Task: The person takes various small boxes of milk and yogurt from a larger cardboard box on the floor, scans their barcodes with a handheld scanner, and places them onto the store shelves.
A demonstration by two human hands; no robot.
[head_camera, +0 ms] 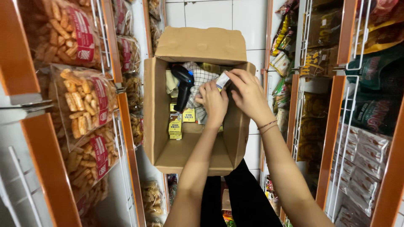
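An open brown cardboard box (160,126) sits in front of me, its flap raised at the back. Inside lie a black handheld scanner (183,84), a checkered cloth (201,77) and small yellow cartons (176,126). My left hand (213,101) and my right hand (248,94) meet over the box's right side. Both grip a small white and blue packet (222,80) between their fingertips. A thin bracelet circles my right wrist.
Orange shelf racks line both sides of a narrow aisle. Clear bags of fried snacks (84,101) hang on the left. Dark and yellow snack packets (320,63) and pale packs (362,155) fill the right racks. A white tiled wall stands behind the box.
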